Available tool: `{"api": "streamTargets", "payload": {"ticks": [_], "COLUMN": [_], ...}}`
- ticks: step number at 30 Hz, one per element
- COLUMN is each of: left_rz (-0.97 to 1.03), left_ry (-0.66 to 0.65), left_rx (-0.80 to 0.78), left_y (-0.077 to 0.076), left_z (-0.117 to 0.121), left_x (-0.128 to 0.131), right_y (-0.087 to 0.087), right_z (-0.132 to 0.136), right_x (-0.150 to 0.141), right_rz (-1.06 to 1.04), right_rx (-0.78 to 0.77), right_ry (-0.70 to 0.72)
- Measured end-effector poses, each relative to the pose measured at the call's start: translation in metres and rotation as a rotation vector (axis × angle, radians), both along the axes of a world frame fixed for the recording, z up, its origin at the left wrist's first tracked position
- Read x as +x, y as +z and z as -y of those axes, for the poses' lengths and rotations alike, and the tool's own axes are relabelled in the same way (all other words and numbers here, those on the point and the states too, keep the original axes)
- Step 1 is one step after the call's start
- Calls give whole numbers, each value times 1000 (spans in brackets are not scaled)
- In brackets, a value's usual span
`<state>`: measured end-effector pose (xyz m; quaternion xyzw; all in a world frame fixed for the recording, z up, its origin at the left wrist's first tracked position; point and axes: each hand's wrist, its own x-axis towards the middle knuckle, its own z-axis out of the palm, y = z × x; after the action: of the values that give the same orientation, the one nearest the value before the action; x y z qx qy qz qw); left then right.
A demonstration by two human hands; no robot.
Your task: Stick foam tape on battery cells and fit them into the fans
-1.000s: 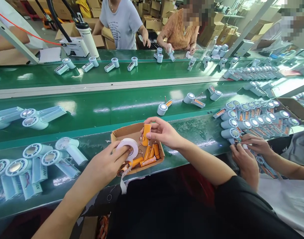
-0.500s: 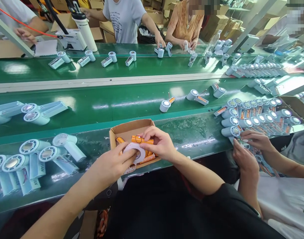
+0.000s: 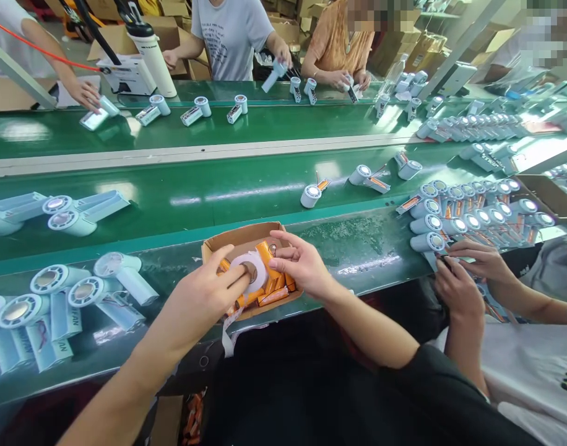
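Observation:
In the head view, fingers of my left hand [image 3: 209, 285] reach into the core of a white roll of tape [image 3: 260, 280] above an open cardboard box [image 3: 209, 249]. A loose end of tape hangs over the box's front edge. My right hand [image 3: 306, 263] pinches an orange cylindrical battery [image 3: 266, 257] with a thin dark wire, tilted beside the roll. More orange batteries [image 3: 274, 293] lie in the box underneath.
Light-blue handheld fan bodies [image 3: 86, 291] lie at my left, with more [image 3: 427, 223] in rows at the right. Several sit on the green conveyor [image 3: 218, 192]. A co-worker's hands [image 3: 469, 272] work at my right. Other people handle fan bodies across the belt.
The battery in my right hand has turned from lying flat to tilted upright. My left index finger has lifted off the tape roll. Across the belt, a person has raised a fan body.

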<state>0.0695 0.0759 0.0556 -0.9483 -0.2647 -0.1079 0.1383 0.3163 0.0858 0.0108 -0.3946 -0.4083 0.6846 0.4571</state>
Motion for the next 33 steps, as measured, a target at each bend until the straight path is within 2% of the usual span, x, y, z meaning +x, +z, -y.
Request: {"api": "streamTargets", "payload": {"ticks": [2, 3, 5, 9, 11, 12, 14, 16, 17, 19, 21, 23, 25, 26, 29, 31, 33], "left_rz": [53, 48, -20, -193, -234, -225, -130, 53, 150, 282, 310, 277, 272, 301, 370, 242, 21], "left_ry": [20, 19, -8, -99, -96, -82, -34, 34, 53, 18, -48, -23, 81, 146, 429, 663, 847], "left_rx": [0, -3, 1, -44, -67, -67, -44, -3, 2, -55, -173, -287, -390, -430, -436, -441, -571], "left_y": [-3, -3, 0, 13, 17, 18, 14, 4, -3, -16, -25, -30, -33, -32, -25, -19, -15], "left_z": [2, 3, 4, -2, -7, -8, -7, 2, 10, 27, 40, 39, 26, 18, 0, -7, -17], "left_x": [-2, -2, 2, 15, 20, 22, 27, 36, 41, 52, 58, 53, 28, 8, -71, -123, -161], "right_y": [-12, -15, -12, 9, 12, 10, 1, -7, -7, 4, 27, 47, 53, 50, 25, 7, -6], "right_z": [13, 16, 14, -13, -20, -19, -12, -6, -6, -14, -31, -49, -55, -51, -19, 7, 26], "right_x": [-7, -7, 2, 25, 23, 16, -1, -14, -14, 1, 33, 66, 89, 95, 106, 113, 123], "right_rz": [-38, -34, 20, 199, 186, 136, -21, -164, -207, -242, -258, -320, -229, -117, 110, 177, 210], "right_rx": [-21, -34, -66, -140, -165, -165, -130, -81, -61, -6, 110, 281, 354, 315, 181, 105, 29], "right_ry": [-125, -136, -57, 212, 181, 88, -212, -489, -562, -630, -737, -999, -1035, -938, -838, -900, -987]}}
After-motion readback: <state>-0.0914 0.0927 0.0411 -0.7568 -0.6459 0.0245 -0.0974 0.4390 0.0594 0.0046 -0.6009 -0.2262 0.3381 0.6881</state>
